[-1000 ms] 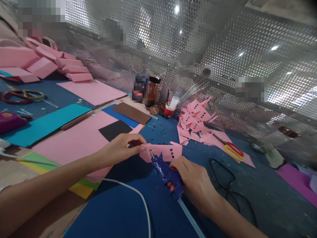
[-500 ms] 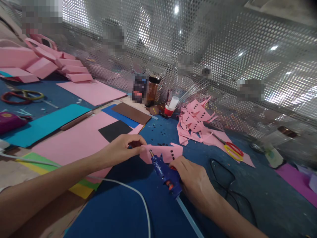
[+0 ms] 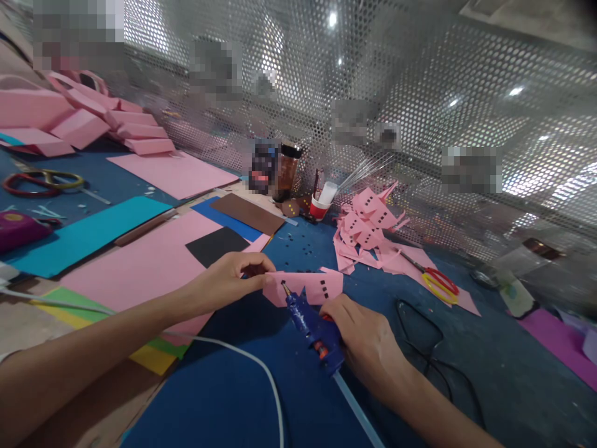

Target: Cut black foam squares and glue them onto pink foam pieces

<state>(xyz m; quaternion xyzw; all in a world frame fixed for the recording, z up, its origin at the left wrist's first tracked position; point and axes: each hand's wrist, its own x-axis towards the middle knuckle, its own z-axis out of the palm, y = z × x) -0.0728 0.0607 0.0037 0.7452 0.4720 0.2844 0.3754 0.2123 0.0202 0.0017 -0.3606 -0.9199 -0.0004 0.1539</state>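
My left hand point(image 3: 236, 277) pinches the left end of a folded pink paper piece point(image 3: 333, 283) that bears a short row of small black squares. Wrapped around the handle of a blue hot glue gun point(image 3: 303, 317) is my right hand point(image 3: 366, 339). The gun's metal nozzle points up and left, at a small black square point(image 3: 283, 283) near the paper's left end; whether it touches is too small to tell. A pale glue stick point(image 3: 357, 407) juts out of the gun's back. Small black bits point(image 3: 298, 246) lie scattered on the table beyond the paper.
A heap of cut pink pieces point(image 3: 368, 221) lies beyond my right hand, near red-and-yellow scissors point(image 3: 438, 285). A red-and-white cup point(image 3: 319, 208) and a jar point(image 3: 286, 173) stand by the perforated metal panel point(image 3: 410, 81). A white cable point(image 3: 252, 356) crosses in front; coloured sheets point(image 3: 140, 267) lie left.
Both hands stay almost in place. The paper and the glue gun have shifted only very slightly, with the nozzle still at the paper's left end.
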